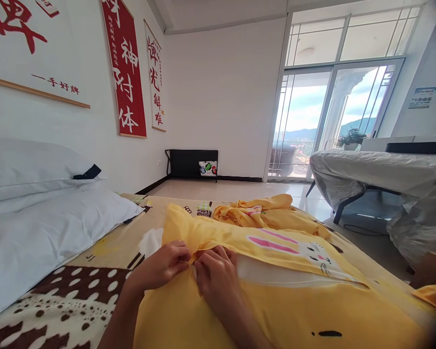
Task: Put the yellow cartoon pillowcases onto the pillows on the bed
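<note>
A yellow pillowcase (294, 310) with a rabbit face and pink ears lies on the bed in front of me. Through a long slit across it shows a white pillow (269, 270) inside. At the slit's left end, my left hand (165, 265) is closed in a pinch on the yellow cloth. Close beside it, my right hand (218, 275) is bent over the slit's edge, its fingers curled on the cloth. Whatever small part lies between the fingertips is hidden. A crumpled yellow cloth (276, 213) lies just beyond the pillowcase.
White pillows (76, 228) are stacked at the left on the patterned bed cover (90, 286). A plastic-covered table (385, 167) stands at the right, near glass sliding doors (301, 126). A black folded panel (185, 165) leans against the far wall.
</note>
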Available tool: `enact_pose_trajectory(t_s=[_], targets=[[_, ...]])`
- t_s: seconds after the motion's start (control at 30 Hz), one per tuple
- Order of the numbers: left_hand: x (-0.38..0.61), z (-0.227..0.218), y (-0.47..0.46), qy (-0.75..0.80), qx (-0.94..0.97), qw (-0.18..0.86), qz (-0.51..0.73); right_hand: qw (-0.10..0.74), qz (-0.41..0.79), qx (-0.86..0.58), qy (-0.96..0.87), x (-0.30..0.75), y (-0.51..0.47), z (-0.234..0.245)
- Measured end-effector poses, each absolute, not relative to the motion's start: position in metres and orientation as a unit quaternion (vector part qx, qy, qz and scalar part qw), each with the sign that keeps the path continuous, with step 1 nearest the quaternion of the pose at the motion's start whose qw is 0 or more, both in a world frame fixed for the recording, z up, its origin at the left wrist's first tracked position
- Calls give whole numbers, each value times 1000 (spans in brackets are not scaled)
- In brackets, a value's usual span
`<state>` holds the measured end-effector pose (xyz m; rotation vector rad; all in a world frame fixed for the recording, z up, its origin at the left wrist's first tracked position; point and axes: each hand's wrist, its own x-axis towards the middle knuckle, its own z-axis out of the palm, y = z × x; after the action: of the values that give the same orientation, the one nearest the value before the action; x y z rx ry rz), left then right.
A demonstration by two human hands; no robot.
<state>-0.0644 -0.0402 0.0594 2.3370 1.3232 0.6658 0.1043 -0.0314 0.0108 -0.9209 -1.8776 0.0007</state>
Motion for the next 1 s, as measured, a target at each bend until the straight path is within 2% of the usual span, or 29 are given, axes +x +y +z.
enact_pose_trajectory(t_s=[0.33,0.4,0.57,0.7,0.8,1.0], targets=[[-97,63,-44,503,809,197,234,469,-33,-417,-778,124,-27,18],[-87,60,-42,516,800,180,246,462,-38,-418,-781,128,-26,19],[-30,47,-36,526,759,107,368,448,-68,-442,-774,131,-27,19],[-5,35,-25,535,767,68,348,433,-80,-430,-788,129,-27,16],[-3,26,-16,537,758,77,361,423,-84,-434,-791,130,-27,13],[7,13,-8,583,714,74,380,438,-25,-433,-788,141,-30,14]])
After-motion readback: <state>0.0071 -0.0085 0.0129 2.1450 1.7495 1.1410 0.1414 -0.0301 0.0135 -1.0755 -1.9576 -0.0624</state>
